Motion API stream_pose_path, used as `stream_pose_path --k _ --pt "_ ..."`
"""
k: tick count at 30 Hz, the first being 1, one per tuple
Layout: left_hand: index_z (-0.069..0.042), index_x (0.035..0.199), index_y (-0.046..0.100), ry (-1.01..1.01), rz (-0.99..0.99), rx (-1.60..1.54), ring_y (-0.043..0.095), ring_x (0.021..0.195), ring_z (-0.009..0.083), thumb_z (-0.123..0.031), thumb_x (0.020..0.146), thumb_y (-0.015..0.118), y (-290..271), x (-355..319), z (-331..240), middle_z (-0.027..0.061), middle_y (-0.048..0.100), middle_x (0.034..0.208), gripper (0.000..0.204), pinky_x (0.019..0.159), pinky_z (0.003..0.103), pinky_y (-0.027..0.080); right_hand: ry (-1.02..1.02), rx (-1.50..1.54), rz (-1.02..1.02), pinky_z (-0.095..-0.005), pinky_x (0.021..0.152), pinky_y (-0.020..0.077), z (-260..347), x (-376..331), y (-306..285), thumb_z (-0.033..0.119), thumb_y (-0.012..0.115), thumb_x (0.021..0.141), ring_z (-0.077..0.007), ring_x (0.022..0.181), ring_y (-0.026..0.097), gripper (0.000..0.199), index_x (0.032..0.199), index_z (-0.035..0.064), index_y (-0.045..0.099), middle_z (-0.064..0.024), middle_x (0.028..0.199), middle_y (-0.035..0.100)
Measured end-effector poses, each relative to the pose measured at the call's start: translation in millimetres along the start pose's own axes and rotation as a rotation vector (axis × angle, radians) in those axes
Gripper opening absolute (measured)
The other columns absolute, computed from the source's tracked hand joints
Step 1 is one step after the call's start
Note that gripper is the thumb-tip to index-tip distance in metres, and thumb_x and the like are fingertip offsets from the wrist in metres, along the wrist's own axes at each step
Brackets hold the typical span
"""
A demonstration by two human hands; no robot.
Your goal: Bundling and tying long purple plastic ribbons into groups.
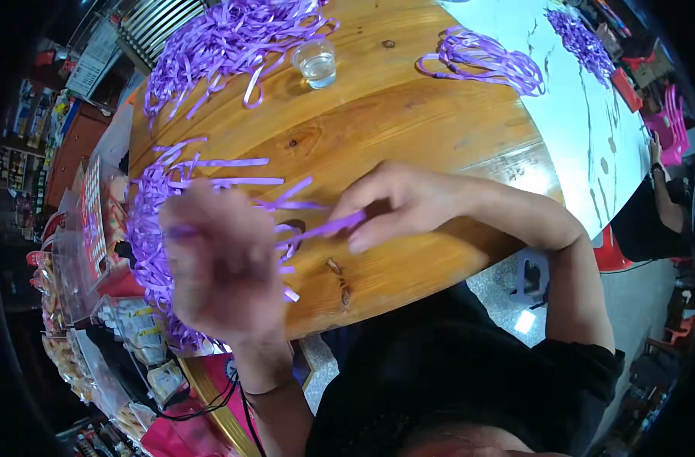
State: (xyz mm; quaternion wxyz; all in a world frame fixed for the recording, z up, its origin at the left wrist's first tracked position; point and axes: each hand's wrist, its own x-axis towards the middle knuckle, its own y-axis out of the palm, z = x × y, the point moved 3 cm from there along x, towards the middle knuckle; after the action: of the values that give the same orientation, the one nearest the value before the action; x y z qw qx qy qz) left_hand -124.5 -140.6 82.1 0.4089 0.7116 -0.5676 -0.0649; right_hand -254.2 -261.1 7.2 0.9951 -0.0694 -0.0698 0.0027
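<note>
Right hand (397,204): grip narrow, fingers pinched on one end of a purple strip (325,228) just above the bench (408,122). Left hand (222,263): raised toward camera, motion-blurred, fingers curled; a purple strip seems to sit at the fingertips, but I can't tell grip width. Held strip runs between the two hands, slightly tilted, left end lost in blur. Loose strip pile (153,244) sits just left of the left hand, along the bench's near-left edge. Bigger pile (225,42) far-left, glass cup (317,64) beside it, looped bundle (488,65) far-right. Bare wood mid-bench, beyond the right hand. Bench near edge runs right under both wrists.
</note>
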Motion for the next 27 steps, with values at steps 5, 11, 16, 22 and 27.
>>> stream_pose_path --k 5,11,16,22,27 --pt "-0.004 0.099 0.054 0.146 -0.051 -0.051 0.028 0.056 0.0093 -0.015 0.094 0.050 -30.3 -5.7 -38.7 -0.0020 0.031 0.067 0.013 0.052 0.024 0.026 0.058 -0.130 -0.317 -0.0235 0.074 0.0458 14.2 -60.3 -39.9 0.010 0.066 0.083 -0.0101 0.085 0.058 0.024 0.105 0.0023 0.063 -0.0041 0.092 0.064" --pt "-0.005 0.084 0.048 0.090 -0.174 -0.024 0.029 0.057 0.0094 -0.011 0.091 0.052 -74.1 -7.6 -30.3 -0.0022 0.031 0.067 0.011 0.051 0.025 0.025 0.121 -0.001 -0.540 -0.0219 0.073 0.0439 10.0 -105.8 -58.9 0.006 0.059 0.087 -0.0098 0.081 0.056 0.021 0.107 0.0004 0.063 -0.0044 0.091 0.061" --pt "-0.001 0.083 0.052 0.269 -0.377 0.532 0.043 0.066 0.0108 -0.009 0.089 0.049 -115.2 -11.4 -37.2 0.0004 0.044 0.072 0.011 0.061 0.025 0.037 0.171 0.004 -0.601 -0.0216 0.074 0.0461 -2.6 -101.0 -56.4 0.006 0.059 0.087 -0.0089 0.081 0.057 0.020 0.106 0.0012 0.064 -0.0041 0.090 0.062" --pt "0.008 0.115 0.051 0.690 -0.946 1.740 0.055 0.090 0.0241 -0.019 0.087 0.059 -135.2 -26.7 -66.8 0.0137 0.057 0.093 0.040 0.084 0.032 0.044 0.252 -0.017 -0.545 -0.0223 0.078 0.0480 -11.1 -89.1 -51.0 0.006 0.059 0.087 -0.0097 0.084 0.059 0.022 0.108 0.0012 0.062 -0.0041 0.091 0.062" --pt "0.001 0.100 0.053 0.498 -0.128 1.314 0.051 0.106 0.0272 -0.004 0.081 0.063 -81.3 -6.3 23.0 0.0126 0.056 0.112 0.022 0.092 0.038 0.041 0.106 -0.103 -0.454 -0.0234 0.079 0.0477 -16.9 -68.5 -40.6 0.003 0.056 0.088 -0.0116 0.086 0.060 0.022 0.110 0.0015 0.062 -0.0060 0.091 0.062"
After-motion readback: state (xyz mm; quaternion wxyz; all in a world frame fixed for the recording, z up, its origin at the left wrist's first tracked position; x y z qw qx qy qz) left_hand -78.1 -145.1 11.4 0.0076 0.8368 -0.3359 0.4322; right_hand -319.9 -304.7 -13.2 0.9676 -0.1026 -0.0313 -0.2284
